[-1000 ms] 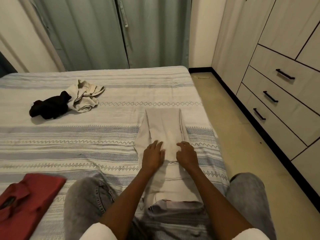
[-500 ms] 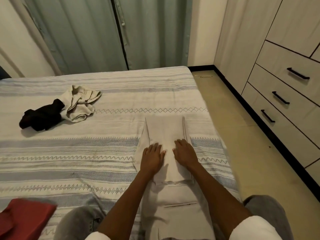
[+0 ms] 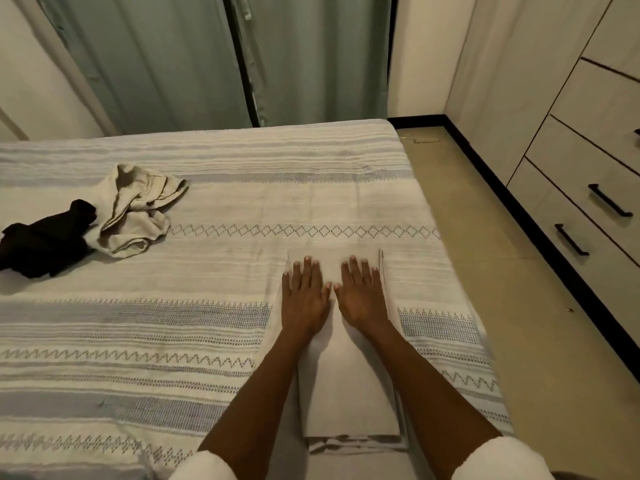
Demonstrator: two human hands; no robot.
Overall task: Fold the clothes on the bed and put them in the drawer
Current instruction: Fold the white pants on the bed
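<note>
Left hand (image 3: 304,296) and right hand (image 3: 360,296) flat, fingers straight, side by side pressing folded beige trousers (image 3: 346,386) on bed (image 3: 173,341); crumpled cloth (image 3: 135,209), black garment (image 3: 45,244) far left, drawers (image 3: 588,209) right.

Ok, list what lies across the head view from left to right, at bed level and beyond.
black garment → crumpled beige garment → left hand → right hand, both flat on the folded beige trousers → floor → drawers
</note>
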